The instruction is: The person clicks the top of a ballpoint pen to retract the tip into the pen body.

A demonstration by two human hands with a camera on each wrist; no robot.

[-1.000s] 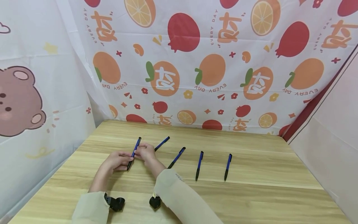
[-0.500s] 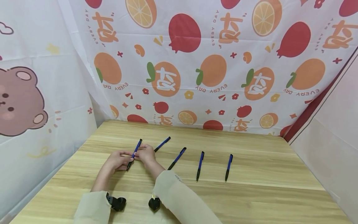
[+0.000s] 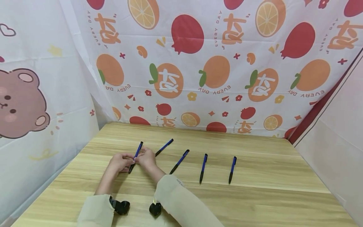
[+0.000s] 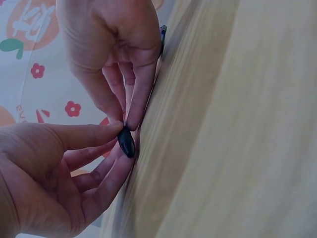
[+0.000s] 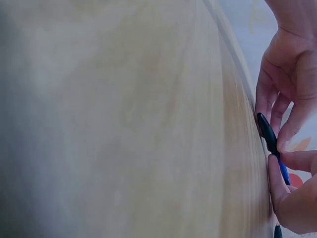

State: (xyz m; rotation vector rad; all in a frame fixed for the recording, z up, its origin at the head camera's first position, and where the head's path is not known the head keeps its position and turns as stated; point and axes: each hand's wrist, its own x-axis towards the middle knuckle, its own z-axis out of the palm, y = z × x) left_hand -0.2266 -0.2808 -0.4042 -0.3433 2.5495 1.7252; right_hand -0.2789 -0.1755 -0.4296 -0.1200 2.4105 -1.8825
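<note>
A blue ballpoint pen [image 3: 138,149] with a black grip and black top slants at the left of the table in the head view. My left hand [image 3: 119,163] pinches its black lower part between thumb and fingers; in the left wrist view the pen's black end [image 4: 127,143] pokes out past these fingertips. Just above that grip, my right hand [image 3: 147,158] pinches the barrel. The right wrist view has both hands meeting on the pen [image 5: 267,132], low over the tabletop, with the right hand [image 5: 297,201] nearer the blue part. Fingers hide the pen's middle.
Several like pens lie to the right: one behind the right hand [image 3: 164,147], one by the right forearm [image 3: 179,161], then two farther right, a pen [image 3: 203,168] and another pen [image 3: 232,170]. Patterned cloth [image 3: 187,72] hangs along the wooden table's [image 3: 255,201] back edge.
The right hand's fingertips have shifted slightly down the pen toward the left hand. The left hand keeps its hold, and the other pens lie as before; the head view has drifted a little.
</note>
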